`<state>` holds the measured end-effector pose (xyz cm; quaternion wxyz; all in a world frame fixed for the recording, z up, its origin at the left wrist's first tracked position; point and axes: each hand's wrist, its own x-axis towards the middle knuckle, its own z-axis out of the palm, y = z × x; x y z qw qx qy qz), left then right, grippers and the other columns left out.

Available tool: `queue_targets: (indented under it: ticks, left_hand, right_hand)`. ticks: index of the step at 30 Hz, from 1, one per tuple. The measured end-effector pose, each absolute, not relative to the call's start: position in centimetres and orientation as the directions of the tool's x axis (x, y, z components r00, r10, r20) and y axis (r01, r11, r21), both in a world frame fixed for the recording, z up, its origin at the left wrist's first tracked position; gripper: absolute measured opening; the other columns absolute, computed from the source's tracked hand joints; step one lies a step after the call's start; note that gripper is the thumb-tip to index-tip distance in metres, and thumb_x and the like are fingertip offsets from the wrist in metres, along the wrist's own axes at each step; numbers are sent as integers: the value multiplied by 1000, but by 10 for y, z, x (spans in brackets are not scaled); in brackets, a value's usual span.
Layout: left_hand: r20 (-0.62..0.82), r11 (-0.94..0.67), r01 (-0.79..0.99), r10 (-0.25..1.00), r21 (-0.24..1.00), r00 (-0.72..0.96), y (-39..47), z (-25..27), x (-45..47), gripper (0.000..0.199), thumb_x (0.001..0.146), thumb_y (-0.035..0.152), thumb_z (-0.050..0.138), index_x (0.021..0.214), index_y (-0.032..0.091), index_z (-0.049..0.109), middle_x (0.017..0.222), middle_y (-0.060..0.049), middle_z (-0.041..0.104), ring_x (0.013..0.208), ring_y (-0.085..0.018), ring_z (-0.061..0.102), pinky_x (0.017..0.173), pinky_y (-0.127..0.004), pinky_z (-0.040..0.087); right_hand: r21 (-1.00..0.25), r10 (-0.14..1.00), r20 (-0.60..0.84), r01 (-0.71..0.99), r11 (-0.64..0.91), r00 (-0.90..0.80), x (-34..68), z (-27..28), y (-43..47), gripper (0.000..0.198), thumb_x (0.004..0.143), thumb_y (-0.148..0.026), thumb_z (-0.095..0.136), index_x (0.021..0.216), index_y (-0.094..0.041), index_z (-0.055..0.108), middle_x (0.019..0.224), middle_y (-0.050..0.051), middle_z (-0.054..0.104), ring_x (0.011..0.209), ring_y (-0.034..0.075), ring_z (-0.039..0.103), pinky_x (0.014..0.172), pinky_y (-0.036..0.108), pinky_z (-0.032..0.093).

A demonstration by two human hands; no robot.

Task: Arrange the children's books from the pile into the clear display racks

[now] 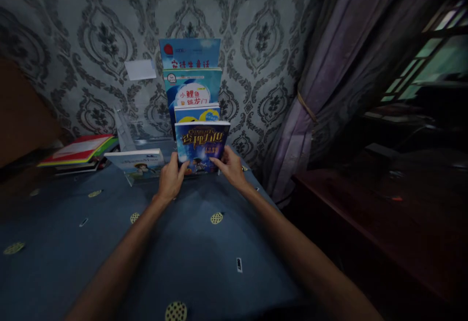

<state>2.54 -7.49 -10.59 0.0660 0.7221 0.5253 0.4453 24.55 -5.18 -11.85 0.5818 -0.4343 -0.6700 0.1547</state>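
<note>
At the centre of the frame, a dark blue book (203,140) with gold lettering stands nearly upright, its front cover facing the camera. The left hand (171,177) is clamped on its left edge, thumb on the front cover. The right hand (229,167) is clamped on its right edge, likewise with the thumb on the cover. Whether the lower edge of the book rests on a support cannot be determined.

Directly behind the dark blue book, and partly covered by it, is a blue-and-yellow book (197,113). Above this, toward the top centre, a teal book (193,89) and a light blue book (190,50) rise in steps, each overlapped by the one in front.

Left of centre, a pale-covered book (141,166) leans back beside the left hand, near a clear stand (125,133). At the left of the frame, a stack of books (80,150) lies flat, with a red cover on top. A blue tablecloth (197,262) with yellow printed motifs fills the lower centre.

Patterned wallpaper (263,33) spans the upper part. At the right, a tied purple curtain (303,91) hangs beside a dark red tabletop (351,209).
</note>
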Motion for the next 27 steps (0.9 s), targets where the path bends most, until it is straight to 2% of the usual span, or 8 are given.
queue_targets:
  ticks: [6, 10, 16, 21, 27]
  left_hand:
    - [636, -491, 662, 771, 567, 27, -64, -92, 30, 15, 96, 36, 50, 90, 23, 46, 80, -1, 63, 77, -20, 63, 68, -26, 40]
    - [640, -503, 646, 768, 574, 29, -59, -91, 32, 15, 96, 35, 51, 88, 24, 45, 76, 0, 60, 74, -19, 60, 66, -26, 39]
    - [651, -528, 634, 758, 565, 51, -57, -92, 32, 14, 97, 36, 51, 91, 23, 46, 79, -1, 63, 75, -19, 62, 65, -26, 39]
    - [648, -515, 674, 759, 530, 70, -56, -92, 31, 16, 100, 35, 48, 89, 23, 46, 77, 0, 61, 73, -19, 61, 67, -27, 39]
    - [670, -502, 733, 737, 460, 85, -53, -94, 32, 16, 100, 34, 50, 90, 22, 51, 81, -3, 65, 75, -20, 62, 69, -29, 43]
  right_hand:
    - [-659, 686, 725, 352, 664, 64, 246, -105, -37, 36, 83, -52, 73, 85, -24, 50, 67, -6, 47, 58, 14, 43, 55, 27, 33]
    - [-655, 684, 726, 376, 655, 74, 246, -107, -32, 38, 83, -55, 72, 85, -24, 50, 67, -6, 47, 57, 14, 44, 54, 27, 33]
    - [-643, 688, 724, 419, 642, 57, 249, -107, -34, 37, 86, -56, 69, 86, -25, 50, 65, -6, 48, 56, 15, 47, 55, 28, 34]
    - [-633, 696, 717, 450, 630, 34, 251, -112, -32, 35, 88, -55, 67, 94, -24, 54, 70, -4, 55, 60, 17, 51, 57, 29, 40]
    - [-648, 709, 705, 428, 630, 24, 252, -124, -33, 38, 94, -53, 60, 114, -22, 57, 88, 3, 66, 79, 22, 60, 70, 34, 51]
